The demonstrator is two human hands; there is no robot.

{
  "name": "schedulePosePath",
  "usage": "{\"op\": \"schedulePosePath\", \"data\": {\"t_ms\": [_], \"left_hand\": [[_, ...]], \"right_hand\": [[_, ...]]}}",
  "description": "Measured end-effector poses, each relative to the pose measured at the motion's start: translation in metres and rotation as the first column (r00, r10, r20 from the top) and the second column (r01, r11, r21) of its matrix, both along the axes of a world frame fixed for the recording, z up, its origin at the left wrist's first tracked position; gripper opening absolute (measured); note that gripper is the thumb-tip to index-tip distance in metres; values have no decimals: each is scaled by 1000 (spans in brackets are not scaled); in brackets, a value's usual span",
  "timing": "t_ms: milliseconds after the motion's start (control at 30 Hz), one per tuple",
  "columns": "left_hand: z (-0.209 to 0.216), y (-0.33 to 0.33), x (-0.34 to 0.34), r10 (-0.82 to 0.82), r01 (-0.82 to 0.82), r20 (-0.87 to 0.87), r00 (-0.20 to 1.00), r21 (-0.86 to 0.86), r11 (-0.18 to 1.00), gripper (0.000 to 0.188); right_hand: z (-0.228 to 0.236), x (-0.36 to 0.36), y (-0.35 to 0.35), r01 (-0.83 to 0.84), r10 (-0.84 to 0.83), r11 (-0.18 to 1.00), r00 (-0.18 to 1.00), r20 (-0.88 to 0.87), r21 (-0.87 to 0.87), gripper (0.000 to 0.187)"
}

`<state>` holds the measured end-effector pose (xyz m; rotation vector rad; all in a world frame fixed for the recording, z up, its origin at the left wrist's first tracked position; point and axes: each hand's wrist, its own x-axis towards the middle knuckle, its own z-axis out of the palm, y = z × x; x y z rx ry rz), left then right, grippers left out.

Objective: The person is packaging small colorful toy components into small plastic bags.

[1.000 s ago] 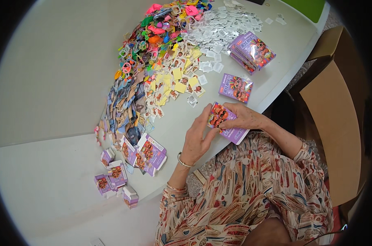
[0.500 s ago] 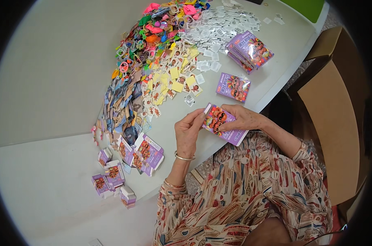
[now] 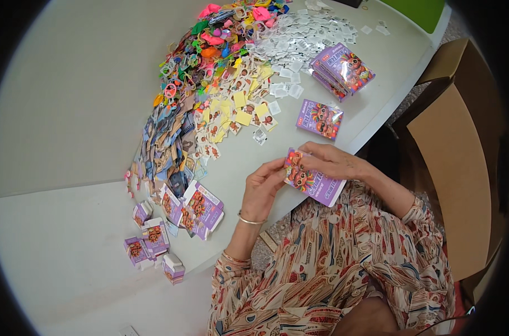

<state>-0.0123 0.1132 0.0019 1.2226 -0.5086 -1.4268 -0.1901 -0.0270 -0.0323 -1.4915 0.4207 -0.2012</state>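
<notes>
A purple printed cardboard box (image 3: pixel 320 187) with colourful cartoon figures is held between both hands over the table's near edge. My left hand (image 3: pixel 264 185) pinches its left end between thumb and fingers. Across its upper side lies my right hand (image 3: pixel 328 161), the thumb pressed on the printed front and the fingers behind it. Just beyond my hands, a purple box wrapped in shiny film (image 3: pixel 320 119) lies flat. Farther off, a stack of similar wrapped boxes (image 3: pixel 344 70) rests near the table's right edge.
Across the table spread piles of colourful small toys (image 3: pixel 215 42), white sachets (image 3: pixel 305 36), sticker cards (image 3: pixel 237 106) and folded bluish papers (image 3: pixel 167 140). Several unwrapped purple boxes (image 3: pixel 201 207) lie at the left. A large cardboard carton (image 3: pixel 453 173) stands on the right.
The box has shifted slightly right and toward me. My left hand has moved right with it, and my right fingers have slid toward its upper left end.
</notes>
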Motion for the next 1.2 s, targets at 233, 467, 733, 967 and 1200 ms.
{"op": "schedulePosePath", "data": {"t_ms": [233,467,733,967,1200], "left_hand": [[-2,-17,-10,92,-47,-338,937,137,989,29],[-23,-47,43,152,27,950,274,-166,986,21],[-56,-58,68,316,170,929,-192,-286,943,16],[5,-49,34,87,-33,600,796,-100,994,8],[12,-45,12,48,384,960,276,-156,910,14]], "right_hand": [[30,-18,15,176,-81,918,960,267,-355,93],[24,-24,18,406,-369,752,912,178,-520,62],[25,-36,9,69,-166,856,975,-147,-512,42],[20,-27,2,114,-121,992,977,-175,-50,40],[17,-28,1,31,-12,989,991,-130,143,32]]}}
